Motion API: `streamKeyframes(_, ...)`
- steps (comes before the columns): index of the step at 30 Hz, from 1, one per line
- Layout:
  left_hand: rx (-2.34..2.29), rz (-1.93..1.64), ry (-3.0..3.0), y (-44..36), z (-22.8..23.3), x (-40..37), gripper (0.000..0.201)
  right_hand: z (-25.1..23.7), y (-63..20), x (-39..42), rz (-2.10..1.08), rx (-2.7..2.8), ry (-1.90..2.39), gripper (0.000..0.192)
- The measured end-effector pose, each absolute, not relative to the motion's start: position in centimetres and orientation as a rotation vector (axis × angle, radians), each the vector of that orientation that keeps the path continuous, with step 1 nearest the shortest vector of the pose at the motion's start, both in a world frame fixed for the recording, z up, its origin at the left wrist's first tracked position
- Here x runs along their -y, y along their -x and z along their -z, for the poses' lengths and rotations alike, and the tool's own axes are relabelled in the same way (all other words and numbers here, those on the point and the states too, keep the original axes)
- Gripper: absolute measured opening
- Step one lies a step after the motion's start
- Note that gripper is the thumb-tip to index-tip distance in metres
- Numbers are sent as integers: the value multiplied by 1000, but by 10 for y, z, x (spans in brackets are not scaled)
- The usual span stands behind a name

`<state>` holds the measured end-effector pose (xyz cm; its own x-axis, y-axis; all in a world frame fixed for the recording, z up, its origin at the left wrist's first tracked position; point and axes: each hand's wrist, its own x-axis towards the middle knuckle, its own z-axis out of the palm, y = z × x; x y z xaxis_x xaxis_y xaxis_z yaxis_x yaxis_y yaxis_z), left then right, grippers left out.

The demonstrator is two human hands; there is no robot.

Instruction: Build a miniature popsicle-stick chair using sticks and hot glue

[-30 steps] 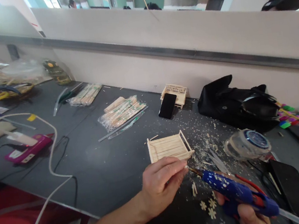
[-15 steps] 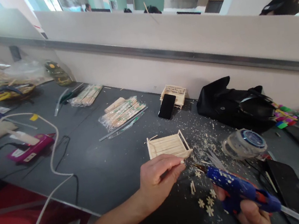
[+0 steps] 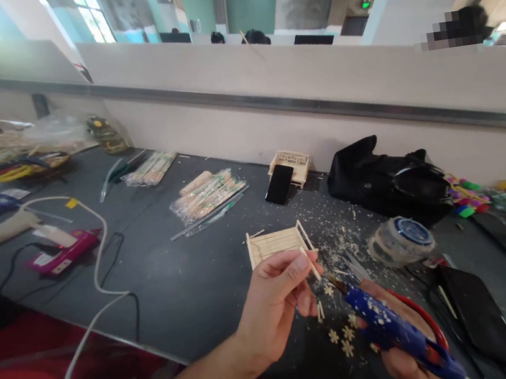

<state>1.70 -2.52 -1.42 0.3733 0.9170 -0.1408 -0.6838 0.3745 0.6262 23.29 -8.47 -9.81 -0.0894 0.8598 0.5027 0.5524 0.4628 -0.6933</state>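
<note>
Between thumb and fingers, my left hand (image 3: 281, 301) pinches a short wooden stick (image 3: 311, 264). A blue hot glue gun (image 3: 389, 321) is gripped in my right hand (image 3: 405, 353), its nozzle pointing at the stick's lower end; whether they touch I cannot tell. Just behind my left hand lies a small slatted wooden frame (image 3: 275, 243), partly covered by the fingers. Several flower-shaped wooden pieces (image 3: 347, 333) and a few short stick pieces (image 3: 320, 312) rest on the table below. Scissors (image 3: 355, 266) with red handles lie partly hidden behind the glue gun.
Wood crumbs litter the dark table (image 3: 159, 259). A phone (image 3: 279, 184) leans on a small wooden bench model (image 3: 296, 161). Around are a black bag (image 3: 386, 180), a jar (image 3: 401, 241), bagged sticks (image 3: 209, 194), a magenta power strip (image 3: 62, 255) and a white cable (image 3: 102, 261).
My left hand has turned, so the held stick now shows lengthwise. The glue gun has shifted slightly left and down, and the whole view has tilted upward a little.
</note>
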Motion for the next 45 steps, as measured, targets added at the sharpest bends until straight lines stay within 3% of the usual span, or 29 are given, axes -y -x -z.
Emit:
streamKeyframes(5, -474, -1083, -430, -26, 20, 27, 23, 79, -216, 78, -165, 1755, 889, 39)
streamKeyframes(30, -421, -1109, -318, -30, 22, 27, 27, 110, -228, 82, 47, 1748, 969, 39)
streamKeyframes(45, -405, -1106, -318, -30, 23, 25, 26, 122, -234, 85, 3, 1754, 1030, 37)
